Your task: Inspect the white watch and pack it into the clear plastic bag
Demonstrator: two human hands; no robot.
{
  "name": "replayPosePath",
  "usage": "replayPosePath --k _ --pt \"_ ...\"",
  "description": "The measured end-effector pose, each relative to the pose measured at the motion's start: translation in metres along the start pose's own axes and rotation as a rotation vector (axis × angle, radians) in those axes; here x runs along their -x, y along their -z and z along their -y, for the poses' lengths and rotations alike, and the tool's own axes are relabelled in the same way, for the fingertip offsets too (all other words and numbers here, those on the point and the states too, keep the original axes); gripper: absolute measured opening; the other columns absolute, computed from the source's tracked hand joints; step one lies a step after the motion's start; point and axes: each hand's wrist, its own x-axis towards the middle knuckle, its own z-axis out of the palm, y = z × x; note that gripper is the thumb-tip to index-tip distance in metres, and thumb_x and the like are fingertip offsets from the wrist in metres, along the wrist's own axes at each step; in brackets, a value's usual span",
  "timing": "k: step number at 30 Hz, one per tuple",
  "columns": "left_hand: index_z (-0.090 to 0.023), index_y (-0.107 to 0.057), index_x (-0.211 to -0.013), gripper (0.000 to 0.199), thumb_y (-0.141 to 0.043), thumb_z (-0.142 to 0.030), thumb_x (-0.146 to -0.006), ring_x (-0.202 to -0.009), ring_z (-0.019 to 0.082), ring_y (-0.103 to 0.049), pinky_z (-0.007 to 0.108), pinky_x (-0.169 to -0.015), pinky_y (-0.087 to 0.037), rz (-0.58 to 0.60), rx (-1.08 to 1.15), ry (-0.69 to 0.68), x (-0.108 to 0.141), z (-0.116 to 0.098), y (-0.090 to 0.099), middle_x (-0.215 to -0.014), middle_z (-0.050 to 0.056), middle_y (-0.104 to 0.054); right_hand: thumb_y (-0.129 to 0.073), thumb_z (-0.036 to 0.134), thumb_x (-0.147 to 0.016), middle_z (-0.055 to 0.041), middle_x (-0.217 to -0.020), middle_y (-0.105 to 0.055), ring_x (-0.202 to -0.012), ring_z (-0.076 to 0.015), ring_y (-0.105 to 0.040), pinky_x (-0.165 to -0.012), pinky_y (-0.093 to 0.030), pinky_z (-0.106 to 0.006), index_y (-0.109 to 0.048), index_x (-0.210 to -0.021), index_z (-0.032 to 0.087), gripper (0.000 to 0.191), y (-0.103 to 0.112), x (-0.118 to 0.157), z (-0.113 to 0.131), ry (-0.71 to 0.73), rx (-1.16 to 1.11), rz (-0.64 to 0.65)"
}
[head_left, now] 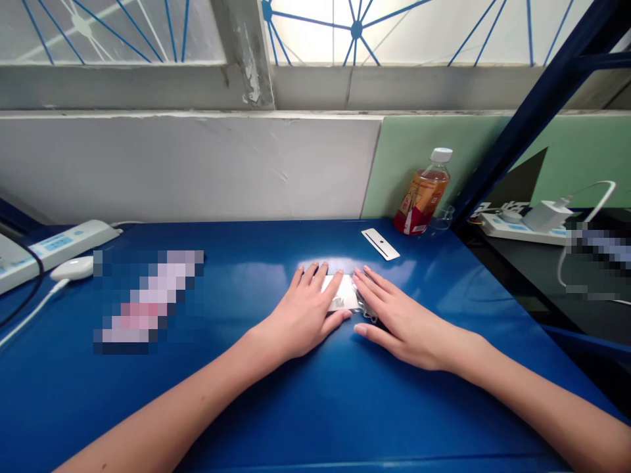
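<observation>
My left hand point(308, 314) lies palm down on the blue table, fingers stretched out and a little apart, over the left part of a flat white packet point(341, 294). Across from it, my right hand point(401, 322) rests with straight fingers at the packet's right end, thumb apart from the others. Crinkled clear plastic and a bit of thin chain point(369, 316) show beneath the right fingers. Most of the packet's edges and whatever is inside are hidden by the hands. A white card point(380, 244) with a dark slot and a small hole lies just beyond.
Against the green panel stands a drink bottle point(422, 194) with a white cap. A blurred-out flat item point(148, 302) lies at the left, near a white power strip point(59, 249) and cables. A second power strip point(522, 228) sits on the black surface at right.
</observation>
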Motion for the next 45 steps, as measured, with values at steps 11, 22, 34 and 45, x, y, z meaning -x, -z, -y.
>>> replayPosePath --k 11,22,34,45 --pt "-0.015 -0.036 -0.150 0.062 -0.039 -0.053 -0.100 -0.142 0.040 -0.033 0.058 -0.111 -0.027 0.005 -0.011 0.000 0.000 0.000 0.000 -0.151 0.022 -0.041 -0.041 0.064 -0.094 -0.0271 -0.149 -0.042 -0.144 -0.0396 -0.031 -0.114 -0.035 -0.057 -0.043 -0.144 -0.002 0.083 -0.003 -0.005 0.004 0.104 0.246 -0.153" --pt "-0.015 -0.034 -0.151 0.061 -0.036 -0.052 -0.101 -0.143 0.040 -0.031 0.060 -0.111 -0.027 0.012 -0.013 0.002 -0.001 0.000 -0.002 -0.152 0.022 -0.040 -0.046 0.062 -0.092 -0.0296 -0.149 -0.041 -0.143 -0.0403 -0.032 -0.113 -0.038 -0.055 -0.041 -0.145 -0.004 0.084 -0.003 -0.005 0.010 0.107 0.201 -0.157" --pt "-0.013 -0.032 -0.151 0.066 -0.038 -0.054 -0.100 -0.144 0.038 -0.030 0.058 -0.112 -0.026 0.011 -0.010 0.003 -0.001 0.001 -0.003 -0.153 0.022 -0.038 -0.042 0.048 -0.099 -0.0185 -0.149 -0.047 -0.143 -0.0345 -0.036 -0.113 -0.036 -0.057 -0.050 -0.143 0.010 0.058 0.004 -0.006 -0.016 0.097 0.071 -0.207" --pt "-0.005 -0.038 -0.144 0.068 -0.040 -0.056 -0.100 -0.145 0.038 -0.029 0.053 -0.115 -0.027 0.017 0.006 -0.033 -0.001 0.000 -0.001 -0.152 0.024 -0.038 -0.040 0.017 -0.099 -0.0123 -0.130 -0.065 -0.124 -0.0260 -0.057 -0.102 -0.051 -0.048 -0.063 -0.129 0.018 0.038 0.001 -0.011 -0.041 0.156 0.002 -0.353"
